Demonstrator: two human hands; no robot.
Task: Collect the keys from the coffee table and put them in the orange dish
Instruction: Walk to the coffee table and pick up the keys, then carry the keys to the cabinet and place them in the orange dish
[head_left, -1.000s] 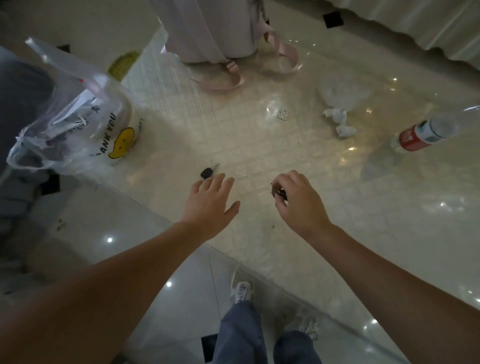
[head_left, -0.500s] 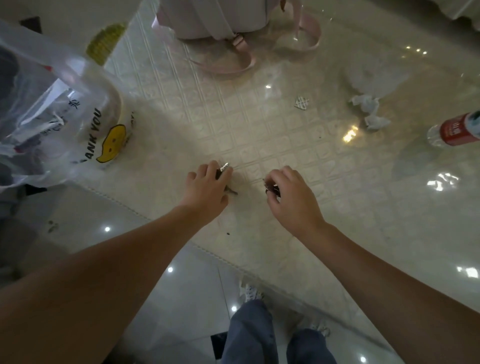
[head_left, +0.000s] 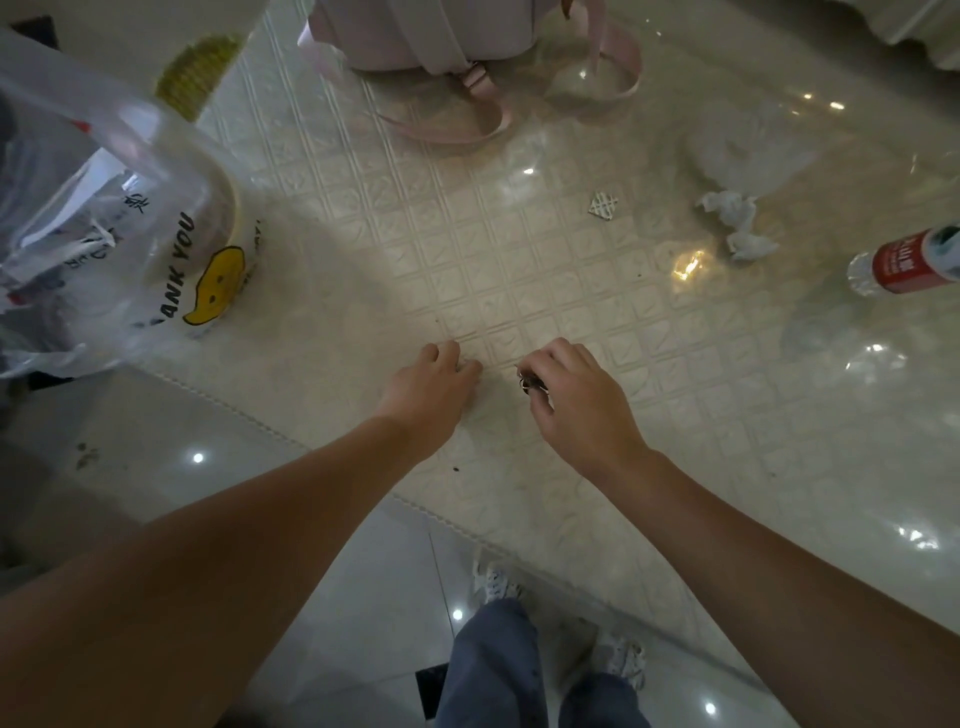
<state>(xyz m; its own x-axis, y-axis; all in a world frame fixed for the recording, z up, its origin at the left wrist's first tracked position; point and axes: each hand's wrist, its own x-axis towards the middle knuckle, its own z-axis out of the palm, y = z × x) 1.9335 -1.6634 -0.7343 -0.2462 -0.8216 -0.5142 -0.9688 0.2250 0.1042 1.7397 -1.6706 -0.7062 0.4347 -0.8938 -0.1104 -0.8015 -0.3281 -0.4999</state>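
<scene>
My left hand (head_left: 431, 387) rests on the pale patterned coffee table (head_left: 519, 270) near its front edge. Its fingers are curled down over the spot where the black-headed key lay, and that key is hidden under them. My right hand (head_left: 576, 400) hovers just to the right, shut on a small dark bunch of keys (head_left: 531, 383) that peeks out between thumb and fingers. The two hands are about a hand's width apart. No orange dish is in view.
A clear "THANK YOU" plastic bag (head_left: 119, 234) stands at the table's left. A pink bag (head_left: 441, 36) with straps sits at the back. Crumpled tissues (head_left: 737, 223), a small foil packet (head_left: 602, 203) and a lying red-labelled bottle (head_left: 904, 260) are to the right.
My left hand has reached forward to the black-headed key and closed its fingers over it, so the key is out of sight. My right hand has stayed put with its bunch of keys.
</scene>
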